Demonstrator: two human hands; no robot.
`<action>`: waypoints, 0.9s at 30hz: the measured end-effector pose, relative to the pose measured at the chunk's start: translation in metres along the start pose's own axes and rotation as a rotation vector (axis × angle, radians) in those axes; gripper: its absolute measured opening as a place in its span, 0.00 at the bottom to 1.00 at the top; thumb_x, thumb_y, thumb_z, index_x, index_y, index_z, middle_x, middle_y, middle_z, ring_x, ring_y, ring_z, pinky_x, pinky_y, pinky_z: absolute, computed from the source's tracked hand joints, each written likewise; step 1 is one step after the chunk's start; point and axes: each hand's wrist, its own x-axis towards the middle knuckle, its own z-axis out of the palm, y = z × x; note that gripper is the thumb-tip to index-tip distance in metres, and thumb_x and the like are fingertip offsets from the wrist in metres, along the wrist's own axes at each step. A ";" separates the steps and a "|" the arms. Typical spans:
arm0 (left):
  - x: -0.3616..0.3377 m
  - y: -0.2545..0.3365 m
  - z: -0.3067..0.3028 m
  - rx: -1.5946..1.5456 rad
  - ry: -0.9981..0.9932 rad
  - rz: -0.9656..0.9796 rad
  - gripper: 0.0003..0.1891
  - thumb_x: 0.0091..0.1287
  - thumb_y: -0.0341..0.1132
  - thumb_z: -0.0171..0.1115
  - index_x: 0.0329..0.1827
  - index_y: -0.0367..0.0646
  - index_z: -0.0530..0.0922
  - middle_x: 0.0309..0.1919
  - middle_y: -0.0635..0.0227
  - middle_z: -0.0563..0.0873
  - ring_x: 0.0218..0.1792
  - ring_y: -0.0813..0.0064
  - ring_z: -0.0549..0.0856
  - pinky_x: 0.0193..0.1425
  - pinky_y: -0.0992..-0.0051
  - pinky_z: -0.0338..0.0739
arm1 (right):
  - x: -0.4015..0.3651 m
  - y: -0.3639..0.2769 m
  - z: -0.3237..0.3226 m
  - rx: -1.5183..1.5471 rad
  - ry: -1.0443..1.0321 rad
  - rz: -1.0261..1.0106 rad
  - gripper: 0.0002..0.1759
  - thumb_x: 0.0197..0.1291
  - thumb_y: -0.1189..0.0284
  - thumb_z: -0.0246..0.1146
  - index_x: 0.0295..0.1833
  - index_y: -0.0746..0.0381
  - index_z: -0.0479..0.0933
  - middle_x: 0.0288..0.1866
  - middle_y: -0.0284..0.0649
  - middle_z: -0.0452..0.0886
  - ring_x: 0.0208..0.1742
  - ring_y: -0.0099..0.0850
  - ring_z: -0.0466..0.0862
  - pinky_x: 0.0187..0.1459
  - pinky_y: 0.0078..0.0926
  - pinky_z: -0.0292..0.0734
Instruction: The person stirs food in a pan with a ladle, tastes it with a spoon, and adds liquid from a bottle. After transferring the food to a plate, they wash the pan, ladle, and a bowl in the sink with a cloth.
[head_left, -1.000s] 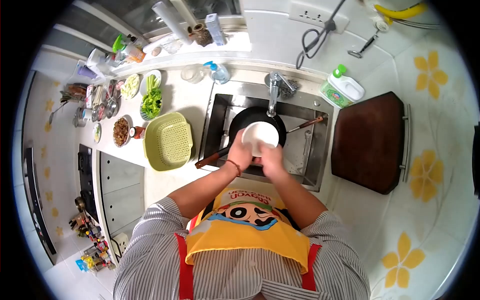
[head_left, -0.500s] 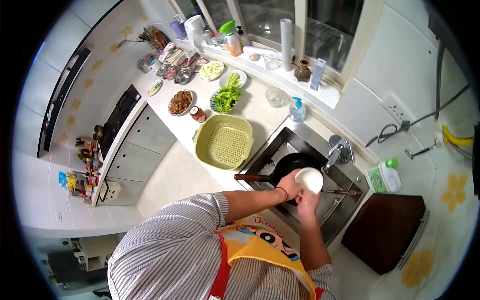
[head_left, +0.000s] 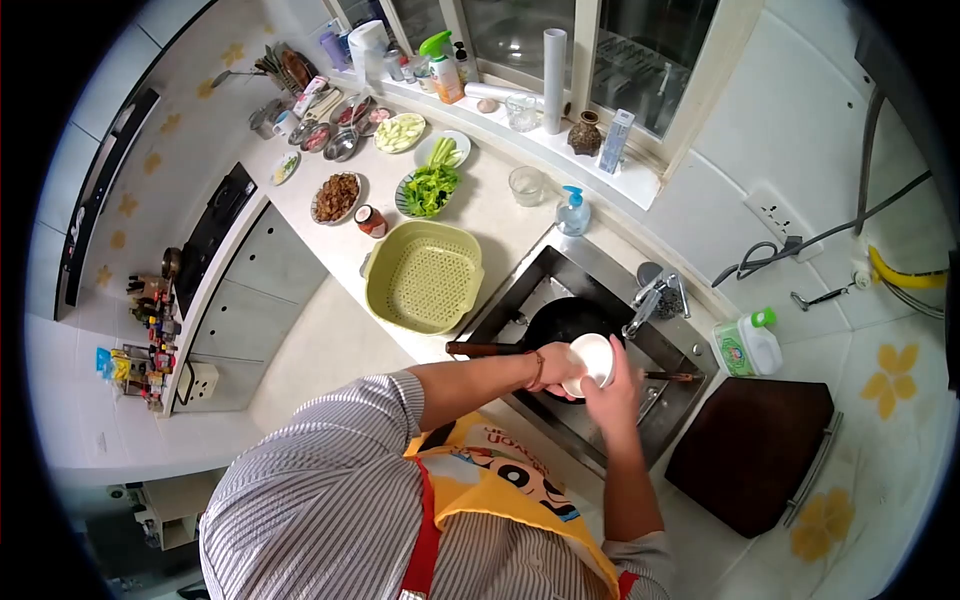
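Over the sink (head_left: 520,262), a small white bowl (head_left: 594,360) is held between both hands, its opening facing up toward me. My left hand (head_left: 553,367) grips it from the left, with a red band at the wrist. On the bowl's right side are the fingers of my right hand (head_left: 614,388), wrapped against its rim and outer wall. Below them a black wok (head_left: 562,318) sits in the sink, its wooden handle (head_left: 485,349) sticking out over the left edge. The faucet (head_left: 655,300) stands just beyond the bowl.
Left of the sink is a green draining basket (head_left: 424,278). Behind it are plates of celery (head_left: 430,188) and brown chopped food (head_left: 336,198), and a small jar (head_left: 371,221). A soap bottle (head_left: 573,213), a white jug (head_left: 748,345) and a dark board (head_left: 752,455) surround the sink.
The whole view has shifted slightly. My right hand has moved up along the bowl's right side, and the bowl has turned a little in my hands.
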 end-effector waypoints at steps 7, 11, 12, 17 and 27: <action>-0.005 0.019 0.014 -0.082 -0.147 -0.296 0.17 0.76 0.47 0.59 0.42 0.42 0.85 0.27 0.69 0.86 0.20 0.81 0.79 0.19 0.80 0.69 | 0.038 0.046 -0.004 0.937 -0.262 -0.058 0.17 0.58 0.59 0.66 0.36 0.63 0.73 0.37 0.39 0.74 0.48 0.34 0.81 0.56 0.33 0.74; 0.026 -0.018 -0.006 -0.464 -0.022 -0.319 0.17 0.76 0.52 0.53 0.41 0.52 0.84 0.29 0.73 0.87 0.22 0.78 0.82 0.26 0.76 0.75 | -0.002 0.063 0.034 0.736 0.303 0.471 0.24 0.68 0.59 0.62 0.28 0.69 0.78 0.25 0.40 0.81 0.24 0.29 0.77 0.29 0.35 0.72; 0.032 -0.027 -0.018 -0.518 -0.115 -0.294 0.17 0.73 0.54 0.51 0.44 0.56 0.84 0.36 0.71 0.89 0.34 0.72 0.87 0.39 0.67 0.81 | -0.007 0.048 0.036 0.534 0.303 0.425 0.24 0.69 0.60 0.62 0.27 0.70 0.78 0.24 0.40 0.81 0.24 0.28 0.77 0.28 0.35 0.72; 0.014 -0.010 0.002 -0.831 0.040 -0.286 0.18 0.70 0.51 0.54 0.57 0.57 0.79 0.51 0.70 0.85 0.54 0.63 0.83 0.62 0.48 0.73 | -0.020 0.021 0.064 0.184 0.412 0.235 0.19 0.68 0.71 0.62 0.25 0.70 0.75 0.20 0.45 0.78 0.22 0.32 0.76 0.27 0.36 0.71; 0.004 0.009 -0.035 0.155 0.247 0.042 0.18 0.71 0.31 0.53 0.61 0.34 0.78 0.44 0.54 0.88 0.43 0.64 0.90 0.39 0.63 0.87 | -0.005 0.019 0.071 0.477 0.274 0.275 0.22 0.61 0.81 0.60 0.63 0.68 0.76 0.72 0.55 0.71 0.67 0.46 0.78 0.68 0.43 0.71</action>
